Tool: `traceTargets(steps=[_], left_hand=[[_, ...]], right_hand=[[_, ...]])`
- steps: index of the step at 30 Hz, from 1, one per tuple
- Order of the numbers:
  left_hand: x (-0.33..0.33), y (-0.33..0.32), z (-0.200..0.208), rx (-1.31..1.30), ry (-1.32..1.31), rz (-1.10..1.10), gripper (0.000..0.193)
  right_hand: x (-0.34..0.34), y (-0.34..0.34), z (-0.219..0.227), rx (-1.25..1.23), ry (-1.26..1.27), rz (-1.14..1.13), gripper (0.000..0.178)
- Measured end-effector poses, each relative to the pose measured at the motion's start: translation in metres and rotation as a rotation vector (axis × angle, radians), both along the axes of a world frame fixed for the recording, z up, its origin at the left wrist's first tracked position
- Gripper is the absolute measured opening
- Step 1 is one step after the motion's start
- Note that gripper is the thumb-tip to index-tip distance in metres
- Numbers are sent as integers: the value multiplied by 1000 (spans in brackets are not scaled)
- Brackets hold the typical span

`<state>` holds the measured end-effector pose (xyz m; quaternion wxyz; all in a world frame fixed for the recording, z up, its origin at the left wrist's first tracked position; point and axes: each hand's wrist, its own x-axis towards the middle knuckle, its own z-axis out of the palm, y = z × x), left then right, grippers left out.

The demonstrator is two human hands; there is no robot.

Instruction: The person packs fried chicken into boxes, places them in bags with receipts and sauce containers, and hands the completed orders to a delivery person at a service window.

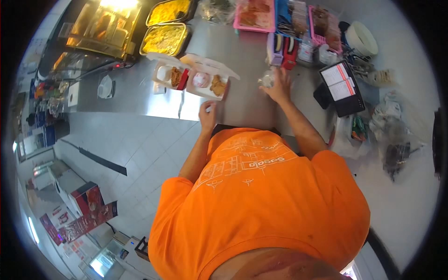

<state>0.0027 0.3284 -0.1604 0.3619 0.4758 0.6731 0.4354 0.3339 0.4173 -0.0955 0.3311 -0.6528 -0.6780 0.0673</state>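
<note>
Two open white food boxes sit on the steel counter (242,100). The left box (169,75) holds white rice, a fried piece and a red packet. The right box (208,85) holds a round rice portion and a fried piece. My left hand (207,115) rests at the counter's near edge just below the right box, its fingers curled; I cannot tell whether anything small is in it. My right hand (280,87) lies further right on the counter with its fingers apart, its fingertips touching a small clear plastic container (267,79).
Two metal trays of yellow food (164,39) stand at the back beside a lit glass display case (103,28). Pink and blue baskets (255,16) line the back. A tilted screen (342,87), a stack of white bowls (362,39) and plastic bags (394,140) are at the right.
</note>
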Motion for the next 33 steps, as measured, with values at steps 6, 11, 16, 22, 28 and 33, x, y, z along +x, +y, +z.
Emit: traceTargets(steps=[6, 11, 16, 22, 28, 33], left_hand=[[-160, 41, -12, -146, 123, 484, 34], [-294, 125, -28, -211, 361, 340, 43], [-368, 175, -51, -282, 297, 290, 50], [-367, 170, -42, -278, 255, 1, 53], [-350, 139, -12, -343, 492, -141, 42], [-365, 122, -20, -196, 722, -217, 52]], right_hand=[[101, 24, -73, -62, 125, -390, 42], [123, 11, -118, -452, -2, -275, 48], [45, 10, -92, -652, 96, -300, 43], [-4, -70, -90, -836, 488, -765, 30], [-86, -128, -67, -620, -389, -625, 21], [-181, -118, -69, -351, 340, -258, 11]])
